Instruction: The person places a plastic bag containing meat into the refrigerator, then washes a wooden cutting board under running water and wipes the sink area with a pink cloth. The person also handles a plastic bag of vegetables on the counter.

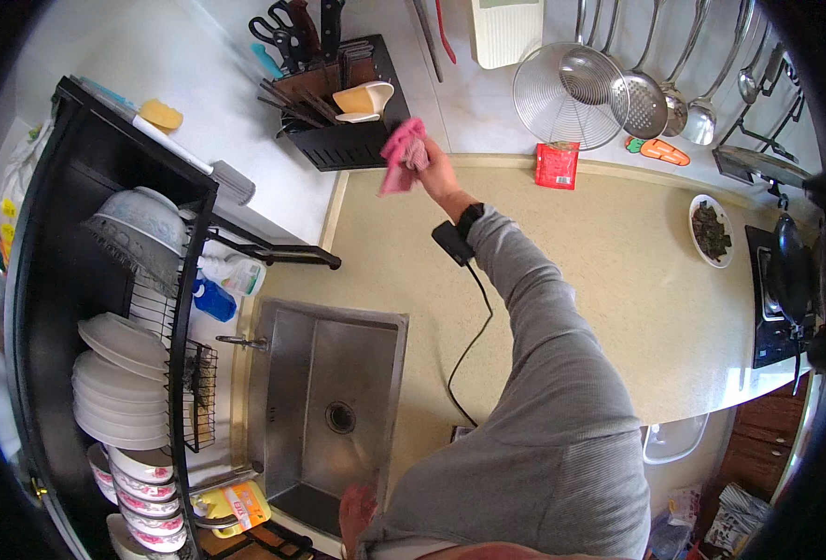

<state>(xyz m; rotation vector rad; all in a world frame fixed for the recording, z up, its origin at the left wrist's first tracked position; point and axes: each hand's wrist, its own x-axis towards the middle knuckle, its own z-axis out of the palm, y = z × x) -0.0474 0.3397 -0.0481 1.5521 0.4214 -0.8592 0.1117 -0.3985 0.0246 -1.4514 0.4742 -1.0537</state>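
Note:
My right hand is stretched far across the counter and grips a crumpled pink cloth. The cloth is beside the lower right corner of a black knife and utensil holder. On that wrist is a black band, with a small black box and a cable by it. Low in the view, my left hand is partly visible over the near edge of the steel sink. It is blurred and its fingers cannot be made out.
A black dish rack with plates and bowls stands at left, beside the faucet. A red packet leans against the back wall under hanging ladles and a strainer. At right are a dish of dark food and a stove.

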